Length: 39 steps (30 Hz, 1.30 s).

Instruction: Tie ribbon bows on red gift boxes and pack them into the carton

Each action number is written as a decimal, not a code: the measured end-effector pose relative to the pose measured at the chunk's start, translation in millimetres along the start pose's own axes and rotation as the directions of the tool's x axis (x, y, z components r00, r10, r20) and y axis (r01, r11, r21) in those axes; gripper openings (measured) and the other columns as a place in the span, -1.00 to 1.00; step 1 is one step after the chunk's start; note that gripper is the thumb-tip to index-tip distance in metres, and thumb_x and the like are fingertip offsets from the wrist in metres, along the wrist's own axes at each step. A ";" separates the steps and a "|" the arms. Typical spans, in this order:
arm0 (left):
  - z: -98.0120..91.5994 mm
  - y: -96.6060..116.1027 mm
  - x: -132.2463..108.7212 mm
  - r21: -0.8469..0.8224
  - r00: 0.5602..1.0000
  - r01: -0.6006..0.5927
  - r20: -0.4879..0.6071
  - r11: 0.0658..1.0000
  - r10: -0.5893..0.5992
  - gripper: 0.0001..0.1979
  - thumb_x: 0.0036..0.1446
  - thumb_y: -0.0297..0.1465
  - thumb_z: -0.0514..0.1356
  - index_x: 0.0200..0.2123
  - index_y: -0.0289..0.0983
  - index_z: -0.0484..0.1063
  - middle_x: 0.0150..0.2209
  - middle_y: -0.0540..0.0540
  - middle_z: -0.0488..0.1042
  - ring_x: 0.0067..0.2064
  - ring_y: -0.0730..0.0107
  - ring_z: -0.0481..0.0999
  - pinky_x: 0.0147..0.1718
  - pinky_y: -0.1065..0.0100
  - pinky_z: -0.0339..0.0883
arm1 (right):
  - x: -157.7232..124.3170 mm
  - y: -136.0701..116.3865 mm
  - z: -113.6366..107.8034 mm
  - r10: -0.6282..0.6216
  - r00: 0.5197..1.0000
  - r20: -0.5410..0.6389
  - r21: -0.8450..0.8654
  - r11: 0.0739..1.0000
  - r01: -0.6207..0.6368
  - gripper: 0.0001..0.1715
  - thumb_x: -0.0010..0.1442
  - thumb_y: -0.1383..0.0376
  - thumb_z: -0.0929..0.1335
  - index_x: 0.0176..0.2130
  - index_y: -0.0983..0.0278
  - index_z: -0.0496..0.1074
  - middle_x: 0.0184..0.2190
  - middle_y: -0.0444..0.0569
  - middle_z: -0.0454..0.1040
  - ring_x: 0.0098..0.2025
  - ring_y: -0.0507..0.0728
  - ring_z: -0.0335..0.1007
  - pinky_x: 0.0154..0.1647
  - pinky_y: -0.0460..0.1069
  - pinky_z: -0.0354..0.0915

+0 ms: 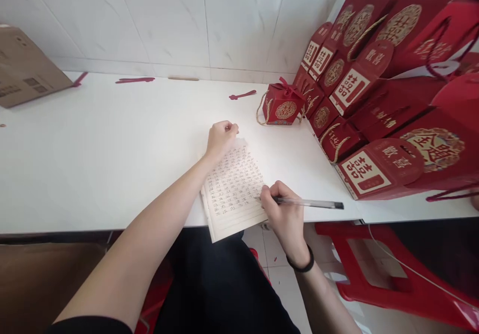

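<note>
The right hand [283, 214] pinches a pen [314, 203] over the paper pad [234, 184] at the desk's [112, 149] near edge, while the left hand [221, 137] curls shut by its far end — most lines are filled with little marks, just a few near ones look bare.

To me the notebook [234, 222] looks matt paper, the pen [312, 202] clear plastic, the tabletop [93, 149] smooth, the wall tiles [168, 24] glossy, the carton [32, 67] dull cardboard.
</note>
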<state>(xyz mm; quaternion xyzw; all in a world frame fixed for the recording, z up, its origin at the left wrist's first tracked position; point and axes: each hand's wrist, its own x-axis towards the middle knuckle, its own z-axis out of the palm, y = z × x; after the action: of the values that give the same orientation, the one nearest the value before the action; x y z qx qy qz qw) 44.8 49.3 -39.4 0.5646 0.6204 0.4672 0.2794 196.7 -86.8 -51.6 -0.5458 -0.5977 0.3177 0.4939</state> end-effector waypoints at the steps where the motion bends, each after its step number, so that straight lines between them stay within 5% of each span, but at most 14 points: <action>1: 0.5 -0.3 0.9 -0.006 1.000 0.004 0.008 1.000 -0.003 -0.81 0.01 -0.38 0.03 -0.59 -0.30 0.31 -0.62 0.03 0.28 -0.58 0.53 0.19 -0.55 0.43 0.05 | 0.6 -0.4 -0.3 0.000 1.000 0.005 -0.005 1.000 0.000 -0.60 0.10 0.29 0.24 -0.62 0.23 -0.07 -0.70 -0.24 -0.05 -0.63 -0.03 -0.11 -0.62 -0.11 -0.05; 11: 3.7 -0.6 0.4 0.012 0.998 0.003 0.061 1.000 -0.003 -0.80 0.03 -0.40 0.04 -0.60 -0.30 0.30 -0.63 0.02 0.28 -0.58 0.53 0.21 -0.54 0.41 0.08 | 3.7 1.2 -2.6 -0.075 0.993 0.094 -0.104 0.991 0.085 -0.63 0.08 0.35 0.21 -0.59 0.23 -0.13 -0.67 -0.24 -0.15 -0.62 -0.04 -0.22 -0.64 -0.11 -0.15; 32: 2.0 -1.7 -5.0 0.015 0.996 -0.030 0.082 0.999 0.029 -0.77 0.02 -0.35 0.03 -0.63 -0.28 0.27 -0.68 0.07 0.19 -0.63 0.55 0.13 -0.58 0.41 -0.01 | 4.1 2.3 -0.8 -0.095 0.994 0.060 -0.120 0.988 0.101 -0.64 0.06 0.35 0.21 -0.58 0.23 -0.14 -0.65 -0.24 -0.18 -0.60 -0.05 -0.25 -0.65 -0.12 -0.17; 39: 1.8 -2.2 -3.2 0.022 0.995 0.000 0.101 1.000 -0.002 -0.76 0.04 -0.31 0.02 -0.59 -0.27 0.30 -0.65 0.05 0.25 -0.59 0.50 0.21 -0.54 0.40 0.04 | 5.6 5.7 -9.1 0.108 0.994 -0.022 0.102 0.989 -0.105 -0.58 0.11 0.26 0.29 -0.62 0.24 -0.02 -0.73 -0.25 0.04 -0.66 -0.05 -0.04 -0.68 -0.16 -0.04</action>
<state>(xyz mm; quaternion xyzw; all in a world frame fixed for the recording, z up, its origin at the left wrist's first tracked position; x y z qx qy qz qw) 46.0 46.8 -42.7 0.5903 0.6107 0.4312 0.3045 207.6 -81.7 -52.7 -0.5556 -0.5440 0.3659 0.5114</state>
